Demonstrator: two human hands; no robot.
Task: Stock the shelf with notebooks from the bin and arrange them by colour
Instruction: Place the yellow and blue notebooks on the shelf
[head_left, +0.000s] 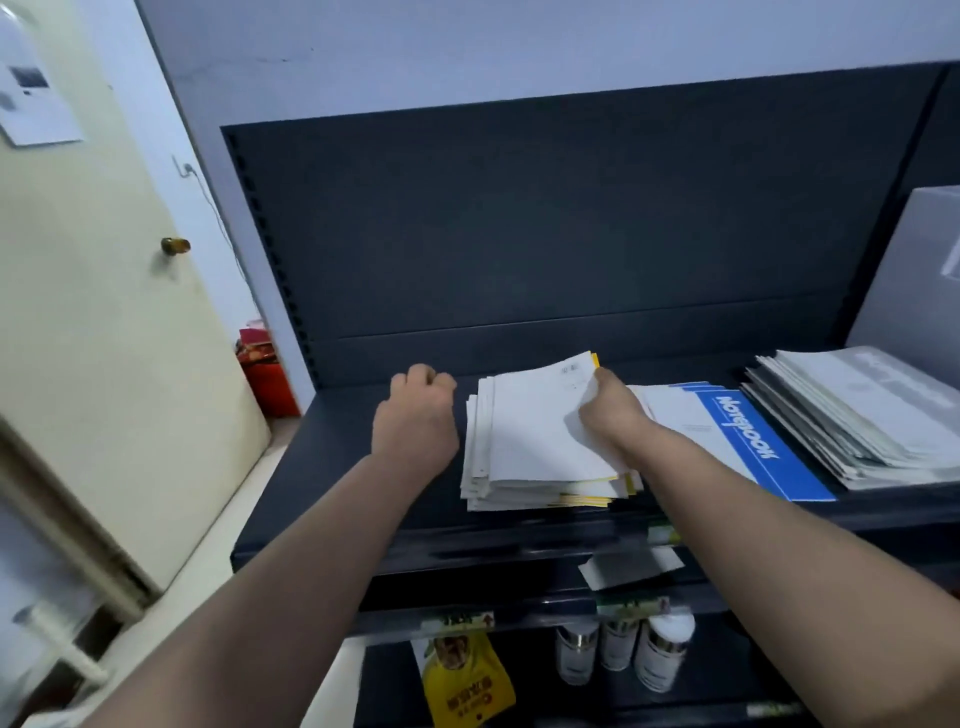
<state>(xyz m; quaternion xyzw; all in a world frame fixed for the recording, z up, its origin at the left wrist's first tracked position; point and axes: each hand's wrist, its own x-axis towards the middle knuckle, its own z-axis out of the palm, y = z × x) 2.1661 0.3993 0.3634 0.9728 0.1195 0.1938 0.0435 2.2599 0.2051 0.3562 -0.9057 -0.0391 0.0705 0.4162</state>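
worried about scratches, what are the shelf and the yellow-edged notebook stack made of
The shelf is probably painted sheet metal: dark matt finish, slotted upright behind. The yellow-edged notebook stack is paper: thin pale covers, the top one bends where the right hand grips it.

My left hand (415, 415) is curled into a fist and holds nothing. It is over the dark shelf (337, 467), just beside the left edge of the yellow-edged stack (519, 483). My right hand (610, 410) grips the top notebook (535, 421) of this stack at its right side, and the far corner of it is lifted a little. Just to the right lie the blue notebooks (753, 441), the upper one with the word Notebook on it. Further right is a grey stack (852, 415), and behind it a grey box (914, 270). Below the shelf stand three white bottles (618, 649), near a yellow bag (467, 686). At the left is a cream door (104, 338).
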